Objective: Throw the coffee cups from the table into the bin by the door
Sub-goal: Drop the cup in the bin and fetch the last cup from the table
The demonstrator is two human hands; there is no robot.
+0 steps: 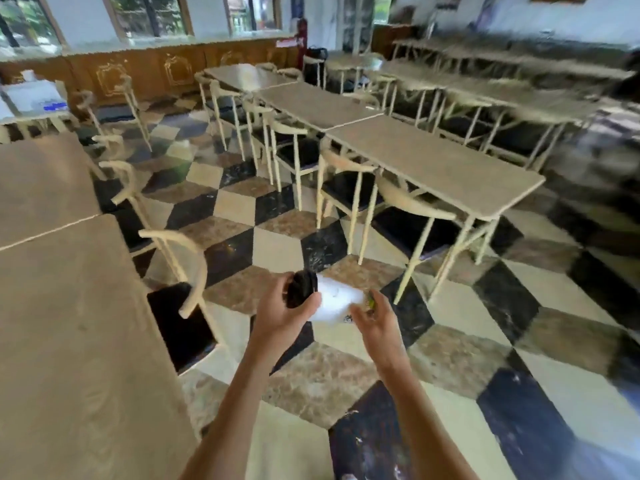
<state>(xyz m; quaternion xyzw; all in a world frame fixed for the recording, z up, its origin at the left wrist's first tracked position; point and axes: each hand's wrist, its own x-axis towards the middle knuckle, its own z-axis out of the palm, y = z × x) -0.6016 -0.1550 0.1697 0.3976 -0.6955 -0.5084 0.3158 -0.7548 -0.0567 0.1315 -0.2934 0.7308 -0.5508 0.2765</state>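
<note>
A white paper coffee cup [335, 299] with a black lid [302, 287] lies sideways in front of me, above the tiled floor. My left hand [282, 315] grips its lid end. My right hand [375, 318] touches the cup's base end with curled fingers; how firmly it holds is hard to tell through the blur. No bin or door shows clearly in this blurred view.
A long beige table [62, 341] runs along my left with cream chairs [180, 271] tucked beside it. A row of tables [446, 174] and chairs stands ahead right. A checkered tile aisle [242, 209] leads between them toward a wooden counter [149, 71].
</note>
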